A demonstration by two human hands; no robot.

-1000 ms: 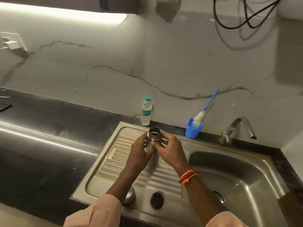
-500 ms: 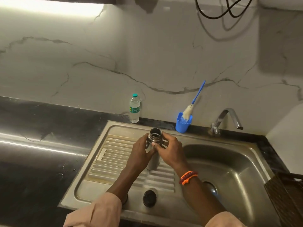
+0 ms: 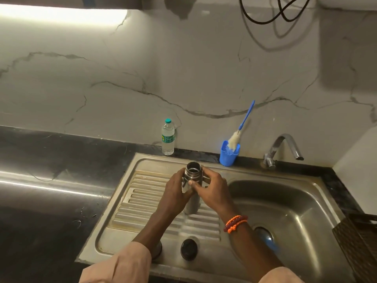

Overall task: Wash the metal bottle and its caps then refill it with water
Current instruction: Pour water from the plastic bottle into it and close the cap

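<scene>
- Bench (image 3: 51, 180) — dark stone, carrying the steel sink (image 3: 318, 184) unit. The view has swung slightly between the earlier frames and now, but nothing on the bench has shifted.
- Sink basin to the right, dry as far as I can tell; no water runs from the tap (image 3: 285, 144). A blue object lies at the drain, partly hidden behind the right forearm.
- Drainboard (image 3: 138, 193) on the left part of the unit; the metal bottle (image 3: 192, 174) stands upright on it, mouth open, same spot as a second ago.
- Left hand (image 3: 175, 190) — its grip is wrapped around the bottle's upper body, unchanged.
- Right hand (image 3: 212, 188) — fingers curled around the neck from the other side, thumb laid across the front; also unchanged.
- Two caps rest at the front edge of the drainboard: a dark cap (image 3: 189, 249), and a second cap (image 3: 158, 247) mostly hidden under the left sleeve.
- Plastic water bottle (image 3: 168, 137) at the wall, sealed; blue cup (image 3: 228, 154) with the bottle brush (image 3: 239, 129) leaning in it, untouched.
- Reading: essentially no change over the last second — both hands hold the bottle steady. Caps are off, so the opening step looks done; washing appears not yet begun. Likely next need is the brush or the tap, which means freeing the right hand.
</scene>
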